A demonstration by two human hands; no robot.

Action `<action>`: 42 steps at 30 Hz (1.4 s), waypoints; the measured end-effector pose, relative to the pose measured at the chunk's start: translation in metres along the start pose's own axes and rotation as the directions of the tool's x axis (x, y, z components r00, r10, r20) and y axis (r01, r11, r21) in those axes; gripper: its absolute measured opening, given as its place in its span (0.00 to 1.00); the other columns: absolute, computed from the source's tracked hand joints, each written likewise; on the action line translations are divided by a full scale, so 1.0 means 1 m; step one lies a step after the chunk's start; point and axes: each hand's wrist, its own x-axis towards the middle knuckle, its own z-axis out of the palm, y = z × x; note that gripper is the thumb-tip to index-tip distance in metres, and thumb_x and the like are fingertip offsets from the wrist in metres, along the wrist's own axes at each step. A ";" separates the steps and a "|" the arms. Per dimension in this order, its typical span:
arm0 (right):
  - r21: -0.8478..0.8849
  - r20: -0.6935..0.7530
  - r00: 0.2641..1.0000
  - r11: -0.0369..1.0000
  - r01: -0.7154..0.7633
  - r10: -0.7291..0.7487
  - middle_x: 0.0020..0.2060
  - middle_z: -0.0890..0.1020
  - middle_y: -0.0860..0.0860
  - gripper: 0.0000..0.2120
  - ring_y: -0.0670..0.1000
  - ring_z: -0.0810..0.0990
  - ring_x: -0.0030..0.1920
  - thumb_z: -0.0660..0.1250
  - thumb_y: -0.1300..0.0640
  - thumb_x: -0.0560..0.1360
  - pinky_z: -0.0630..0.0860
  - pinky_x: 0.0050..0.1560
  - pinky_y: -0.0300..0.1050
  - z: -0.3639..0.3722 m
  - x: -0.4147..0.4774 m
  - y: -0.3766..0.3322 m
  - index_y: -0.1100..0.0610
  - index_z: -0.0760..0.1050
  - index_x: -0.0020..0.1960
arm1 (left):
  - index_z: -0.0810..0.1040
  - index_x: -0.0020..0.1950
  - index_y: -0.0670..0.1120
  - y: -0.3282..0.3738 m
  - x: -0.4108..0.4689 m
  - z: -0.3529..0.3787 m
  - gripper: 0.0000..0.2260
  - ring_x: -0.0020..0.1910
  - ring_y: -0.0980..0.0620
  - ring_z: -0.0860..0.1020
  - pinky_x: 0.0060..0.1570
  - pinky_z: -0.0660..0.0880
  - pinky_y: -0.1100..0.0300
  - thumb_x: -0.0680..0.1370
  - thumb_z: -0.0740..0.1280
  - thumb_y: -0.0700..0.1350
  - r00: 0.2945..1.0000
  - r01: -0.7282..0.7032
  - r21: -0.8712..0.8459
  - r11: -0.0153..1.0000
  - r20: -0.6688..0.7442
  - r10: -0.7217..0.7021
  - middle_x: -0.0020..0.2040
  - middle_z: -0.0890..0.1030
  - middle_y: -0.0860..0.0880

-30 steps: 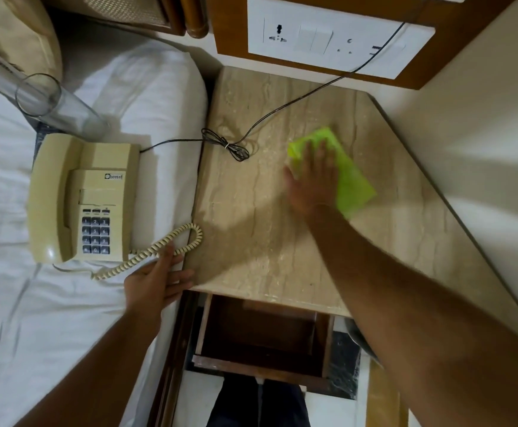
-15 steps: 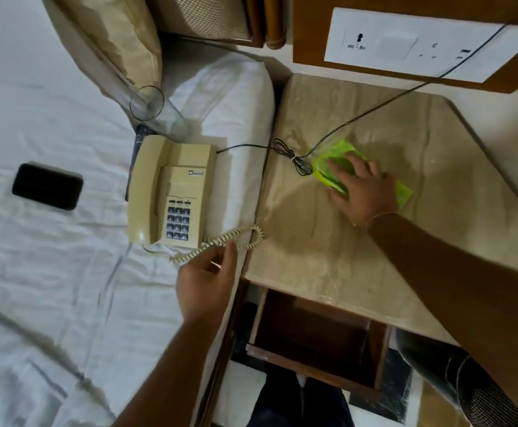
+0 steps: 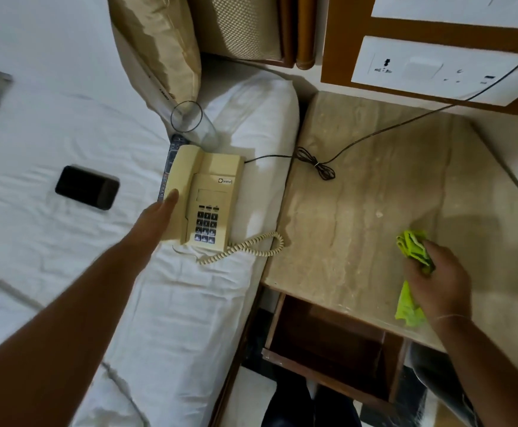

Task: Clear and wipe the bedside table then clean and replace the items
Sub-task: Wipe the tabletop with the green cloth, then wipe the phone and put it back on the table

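Observation:
The beige marble bedside table (image 3: 359, 217) holds only a black phone cable (image 3: 316, 164). My right hand (image 3: 439, 278) is above its front right part, closed around a bunched bright green cloth (image 3: 413, 251). A cream corded telephone (image 3: 205, 198) lies on the white bed (image 3: 51, 241) beside the table. My left hand (image 3: 159, 214) reaches over the bed, fingers extended, its fingertips at the handset's left side. A clear drinking glass (image 3: 193, 124) lies tipped behind the telephone, and a remote control (image 3: 166, 167) shows partly under the phone's left edge.
A black smartphone (image 3: 86, 188) lies on the sheet to the left. A tan pillow (image 3: 162, 47) leans at the headboard. An open wooden drawer (image 3: 331, 346) juts out below the table's front edge. A white switch panel (image 3: 430, 69) is on the wall behind.
My right hand lifted the cloth off the table's middle, bunched it and pulled back to the front right. My left hand moved from the coiled cord up to the handset.

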 end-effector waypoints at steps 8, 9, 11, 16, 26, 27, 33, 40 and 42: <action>0.234 0.105 0.987 0.961 -0.147 0.126 0.60 0.86 0.59 0.20 0.60 0.84 0.60 0.71 0.58 0.77 0.79 0.65 0.55 0.008 0.003 -0.043 0.56 0.80 0.69 | 0.81 0.57 0.52 -0.011 -0.004 0.008 0.34 0.52 0.53 0.81 0.52 0.73 0.54 0.68 0.66 0.79 0.991 0.126 -0.066 0.990 -0.036 -0.128 0.55 0.84 0.52; 0.219 0.100 0.988 0.965 -0.141 0.122 0.58 0.86 0.59 0.19 0.61 0.84 0.58 0.70 0.56 0.76 0.80 0.62 0.54 0.010 0.005 -0.049 0.56 0.81 0.66 | 0.81 0.57 0.53 -0.014 -0.004 0.009 0.37 0.52 0.53 0.81 0.57 0.71 0.52 0.64 0.67 0.81 0.989 0.149 -0.068 0.986 -0.013 -0.151 0.54 0.85 0.54; 0.186 0.107 0.987 0.972 -0.140 0.122 0.54 0.85 0.60 0.18 0.63 0.83 0.55 0.68 0.53 0.74 0.79 0.57 0.54 0.014 0.009 -0.057 0.57 0.82 0.62 | 0.81 0.63 0.56 -0.021 -0.002 0.011 0.41 0.60 0.47 0.82 0.73 0.65 0.42 0.62 0.68 0.84 0.976 0.213 -0.073 0.974 0.069 -0.208 0.58 0.86 0.54; 0.376 0.154 0.966 0.893 -0.250 0.205 0.42 0.82 0.57 0.07 0.58 0.80 0.44 0.69 0.62 0.77 0.77 0.50 0.49 0.021 0.012 -0.071 0.57 0.83 0.53 | 0.77 0.74 0.67 -0.028 0.003 0.021 0.37 0.67 0.44 0.84 0.80 0.56 0.30 0.69 0.67 0.81 0.931 0.244 -0.166 0.955 0.317 -0.183 0.66 0.87 0.54; 0.798 0.526 0.839 0.263 -0.543 0.138 0.47 0.86 0.55 0.15 0.57 0.84 0.46 0.69 0.63 0.77 0.81 0.48 0.54 -0.009 -0.012 -0.148 0.52 0.85 0.61 | 0.76 0.77 0.54 -0.009 -0.007 0.067 0.26 0.70 0.40 0.82 0.66 0.80 0.36 0.80 0.70 0.59 0.962 0.066 -0.418 0.906 0.268 0.053 0.70 0.85 0.46; 0.803 0.459 0.884 0.383 -0.457 0.093 0.46 0.87 0.49 0.17 0.51 0.84 0.45 0.70 0.63 0.76 0.81 0.46 0.50 -0.011 -0.017 -0.158 0.45 0.86 0.58 | 0.79 0.74 0.55 -0.006 -0.010 0.074 0.23 0.69 0.41 0.83 0.65 0.80 0.37 0.80 0.70 0.60 0.963 0.079 -0.441 0.894 0.267 0.046 0.69 0.85 0.46; 0.577 0.155 0.897 0.775 0.258 -0.414 0.71 0.76 0.52 0.28 0.49 0.74 0.73 0.62 0.65 0.76 0.69 0.74 0.42 -0.005 -0.045 -0.206 0.56 0.75 0.76 | 0.86 0.67 0.54 0.005 -0.048 0.115 0.20 0.60 0.43 0.88 0.53 0.85 0.45 0.78 0.73 0.60 0.938 0.173 -0.573 0.801 0.343 0.042 0.66 0.86 0.42; 0.162 0.275 0.747 0.795 0.584 -0.605 0.85 0.59 0.50 0.29 0.49 0.51 0.86 0.54 0.57 0.82 0.55 0.82 0.66 -0.015 -0.088 -0.167 0.56 0.62 0.83 | 0.76 0.76 0.51 0.015 -0.079 0.155 0.33 0.65 0.37 0.84 0.57 0.84 0.40 0.72 0.78 0.57 0.942 0.166 -0.591 0.790 0.333 0.051 0.68 0.85 0.40; 0.121 0.317 0.698 0.757 0.642 -0.643 0.85 0.59 0.50 0.28 0.49 0.51 0.86 0.53 0.56 0.84 0.55 0.82 0.63 -0.028 -0.095 -0.146 0.55 0.61 0.84 | 0.75 0.77 0.50 0.015 -0.083 0.161 0.35 0.67 0.36 0.83 0.62 0.82 0.37 0.71 0.77 0.58 0.931 0.218 -0.588 0.779 0.365 0.014 0.69 0.84 0.40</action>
